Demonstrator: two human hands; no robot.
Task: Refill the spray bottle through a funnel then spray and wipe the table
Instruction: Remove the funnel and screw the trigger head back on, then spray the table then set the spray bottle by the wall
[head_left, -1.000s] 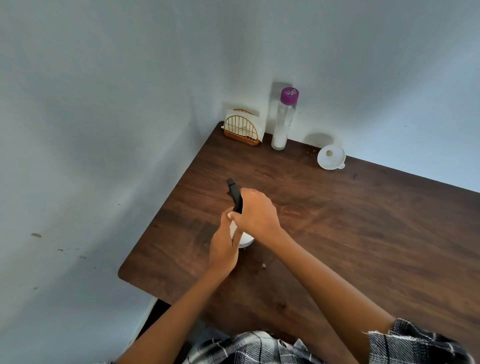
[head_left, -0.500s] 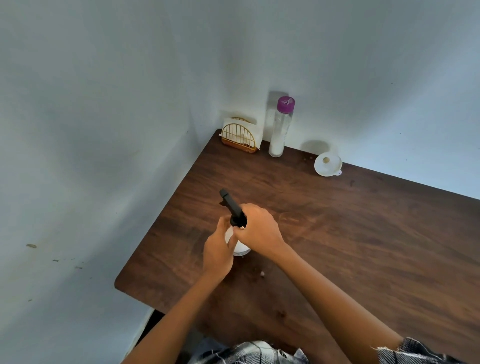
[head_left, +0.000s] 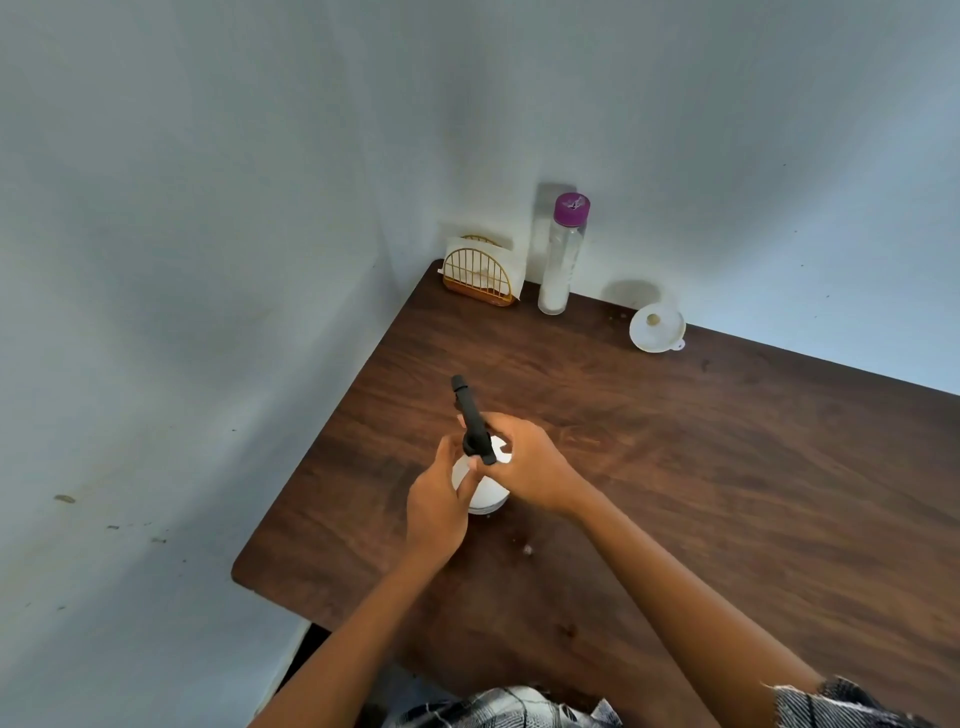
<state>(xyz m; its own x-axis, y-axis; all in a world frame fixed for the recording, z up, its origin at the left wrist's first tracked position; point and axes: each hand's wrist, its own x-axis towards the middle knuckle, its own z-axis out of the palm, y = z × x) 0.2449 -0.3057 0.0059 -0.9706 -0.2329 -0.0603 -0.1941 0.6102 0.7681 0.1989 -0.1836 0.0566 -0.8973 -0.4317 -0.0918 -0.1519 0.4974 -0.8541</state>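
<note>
A white spray bottle (head_left: 488, 493) stands on the dark wooden table (head_left: 727, 493), near its left edge. My left hand (head_left: 439, 506) wraps the bottle's body from the left. My right hand (head_left: 524, 462) grips the black spray head (head_left: 470, 421) at its collar; the nozzle points away from me, toward the far left. Against the far wall lies a white funnel (head_left: 655, 327), wide mouth up. A tall clear bottle with a purple cap (head_left: 562, 254) stands left of it, white at the bottom.
A gold wire napkin holder (head_left: 480, 278) with white napkins sits in the table's far left corner. Grey walls close the table on the left and at the back. A small white speck (head_left: 527, 549) lies near the spray bottle. My checked sleeves (head_left: 852, 701) show at the bottom.
The black spray head has turned under my right hand, its nozzle swinging a little leftward. More of the white bottle top shows. The view has tilted, so everything sits lower in frame.
</note>
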